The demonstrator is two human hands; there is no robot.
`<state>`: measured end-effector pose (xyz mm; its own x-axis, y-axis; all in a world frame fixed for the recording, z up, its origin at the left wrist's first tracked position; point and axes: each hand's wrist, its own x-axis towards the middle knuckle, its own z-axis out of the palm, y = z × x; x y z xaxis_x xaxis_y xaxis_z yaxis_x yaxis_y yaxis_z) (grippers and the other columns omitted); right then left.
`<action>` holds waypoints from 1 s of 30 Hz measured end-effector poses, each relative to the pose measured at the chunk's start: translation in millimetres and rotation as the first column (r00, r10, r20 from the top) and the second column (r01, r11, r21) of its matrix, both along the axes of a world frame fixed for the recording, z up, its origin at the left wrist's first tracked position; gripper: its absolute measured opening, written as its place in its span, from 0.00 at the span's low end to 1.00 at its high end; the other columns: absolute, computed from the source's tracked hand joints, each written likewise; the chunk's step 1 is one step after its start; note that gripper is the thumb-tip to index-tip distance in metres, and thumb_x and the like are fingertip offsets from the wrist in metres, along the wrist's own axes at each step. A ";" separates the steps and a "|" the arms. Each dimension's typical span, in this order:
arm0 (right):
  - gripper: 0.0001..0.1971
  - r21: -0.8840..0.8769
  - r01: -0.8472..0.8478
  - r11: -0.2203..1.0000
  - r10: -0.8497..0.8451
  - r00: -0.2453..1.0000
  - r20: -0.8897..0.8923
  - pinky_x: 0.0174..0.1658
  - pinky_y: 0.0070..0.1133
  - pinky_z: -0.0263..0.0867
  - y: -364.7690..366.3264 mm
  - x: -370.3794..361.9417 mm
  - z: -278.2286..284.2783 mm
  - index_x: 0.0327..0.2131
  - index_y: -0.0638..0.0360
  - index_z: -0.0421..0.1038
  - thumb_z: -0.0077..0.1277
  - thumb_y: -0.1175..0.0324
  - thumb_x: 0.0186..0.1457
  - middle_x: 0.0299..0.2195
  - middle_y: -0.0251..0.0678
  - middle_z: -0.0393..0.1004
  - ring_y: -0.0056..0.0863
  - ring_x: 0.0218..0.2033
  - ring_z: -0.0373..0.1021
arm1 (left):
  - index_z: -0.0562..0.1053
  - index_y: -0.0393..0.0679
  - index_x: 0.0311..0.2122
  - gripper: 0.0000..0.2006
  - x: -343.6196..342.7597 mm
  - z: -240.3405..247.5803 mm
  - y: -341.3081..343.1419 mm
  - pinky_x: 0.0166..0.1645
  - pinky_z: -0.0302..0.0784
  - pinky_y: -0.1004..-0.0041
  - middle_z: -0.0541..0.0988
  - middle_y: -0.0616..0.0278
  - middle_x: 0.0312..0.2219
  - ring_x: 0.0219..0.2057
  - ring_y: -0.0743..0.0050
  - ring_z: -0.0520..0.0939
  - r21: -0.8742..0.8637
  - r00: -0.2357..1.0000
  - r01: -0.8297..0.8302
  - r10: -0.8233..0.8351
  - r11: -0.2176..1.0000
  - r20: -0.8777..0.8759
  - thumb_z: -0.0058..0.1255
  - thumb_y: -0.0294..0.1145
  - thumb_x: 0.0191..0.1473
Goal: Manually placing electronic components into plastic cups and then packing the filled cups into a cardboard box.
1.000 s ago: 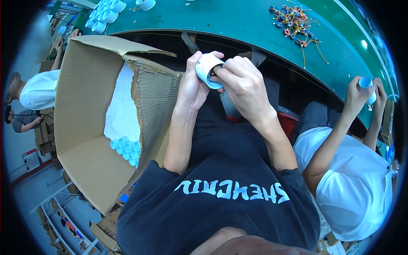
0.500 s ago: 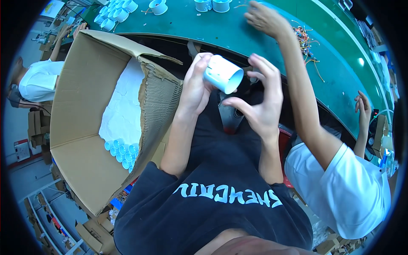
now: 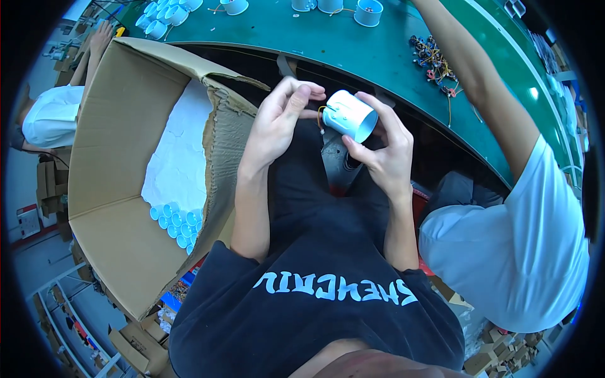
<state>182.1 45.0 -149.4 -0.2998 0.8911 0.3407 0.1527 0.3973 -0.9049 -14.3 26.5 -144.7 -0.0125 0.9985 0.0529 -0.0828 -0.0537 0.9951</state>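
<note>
A white-and-pale-blue plastic cylinder point(image 3: 350, 117) is tilted in front of me, its open end facing down and to the right. My right hand point(image 3: 389, 148) is closed around that end, thumb below and fingers along the far side. From the cylinder's left end hangs a thin orange wire point(image 3: 320, 118) with a small connector. Close by that end is my left hand point(image 3: 277, 123), its fingers loosely stretched and partly apart, with no visible hold on the cylinder. Whether a fingertip touches the wire, I cannot make out.
At my left stands a large open cardboard box point(image 3: 113, 138) holding white sheeting point(image 3: 179, 151) and several similar cylinders point(image 3: 179, 223). More cylinders point(image 3: 165, 16) and a heap of wired parts point(image 3: 433, 60) lie on the green table point(image 3: 265, 31). A co-worker's arm point(image 3: 472, 69) reaches across at right.
The cylinder has passed from my left hand to my right and moved slightly right, its wire now showing. A cylinder has appeared on the table near the co-worker, whose arm has shifted right.
</note>
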 end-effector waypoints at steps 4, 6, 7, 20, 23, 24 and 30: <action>0.30 -0.004 -0.005 1.000 0.005 1.000 0.011 0.41 0.23 0.71 5.2 -1.4 -7.5 0.51 0.59 0.69 0.65 0.70 0.40 0.40 0.41 0.75 0.29 0.39 0.74 | 0.73 0.35 0.41 0.14 -0.7 -3.9 1.8 0.45 0.74 0.75 0.77 0.61 0.36 0.38 0.78 0.78 -0.093 0.989 0.069 -0.056 0.993 0.138 0.45 0.38 0.63; 0.30 -0.005 -0.006 1.000 0.006 0.999 0.044 0.42 0.24 0.71 7.6 -0.1 -12.2 0.51 0.59 0.69 0.65 0.71 0.40 0.41 0.41 0.74 0.31 0.40 0.74 | 0.73 0.35 0.40 0.12 -8.7 -9.8 5.2 0.43 0.75 0.76 0.77 0.62 0.33 0.35 0.79 0.78 -0.176 0.992 0.114 -0.102 0.978 0.077 0.48 0.34 0.61; 0.30 -0.016 -0.001 1.000 0.002 0.999 0.045 0.42 0.24 0.71 9.8 0.1 -14.3 0.51 0.59 0.69 0.65 0.71 0.40 0.41 0.41 0.74 0.31 0.40 0.74 | 0.73 0.35 0.40 0.10 -10.6 -13.2 6.9 0.42 0.75 0.77 0.78 0.62 0.32 0.34 0.79 0.78 -0.218 0.991 0.135 -0.128 0.967 0.047 0.49 0.33 0.60; 0.28 0.196 0.167 0.966 -0.219 0.935 0.279 0.43 0.28 0.72 79.7 -52.2 -112.6 0.49 0.61 0.69 0.66 0.69 0.42 0.46 0.46 0.72 0.38 0.43 0.73 | 0.73 0.34 0.37 0.07 13.8 -116.0 75.6 0.34 0.74 0.82 0.76 0.65 0.29 0.29 0.82 0.77 0.226 0.876 -0.309 0.369 0.924 -0.312 0.56 0.25 0.54; 0.26 0.140 0.215 0.966 -0.242 0.946 0.216 0.44 0.27 0.72 96.2 -53.0 -141.4 0.49 0.64 0.70 0.65 0.71 0.45 0.47 0.44 0.73 0.31 0.44 0.73 | 0.72 0.33 0.37 0.08 -0.6 -133.1 104.0 0.34 0.74 0.82 0.76 0.64 0.29 0.29 0.82 0.77 0.340 0.744 -0.232 0.391 0.911 -0.542 0.57 0.25 0.54; 0.24 0.080 0.229 0.970 -0.238 0.962 0.133 0.42 0.26 0.72 95.2 -48.1 -149.5 0.47 0.65 0.70 0.64 0.71 0.46 0.45 0.44 0.74 0.30 0.43 0.74 | 0.72 0.33 0.37 0.08 -0.4 -138.1 108.7 0.34 0.74 0.82 0.76 0.64 0.29 0.29 0.82 0.77 0.324 0.753 -0.221 0.372 0.920 -0.542 0.57 0.25 0.54; 0.12 -0.355 0.228 0.907 -0.123 0.948 0.294 0.37 0.26 0.73 89.4 -5.6 -234.8 0.38 0.63 0.74 0.60 0.69 0.51 0.31 0.42 0.78 0.32 0.32 0.77 | 0.70 0.32 0.36 0.08 -47.5 -116.5 126.8 0.28 0.77 0.80 0.77 0.60 0.30 0.28 0.79 0.79 0.292 0.730 -0.566 0.633 0.771 -0.259 0.55 0.23 0.54</action>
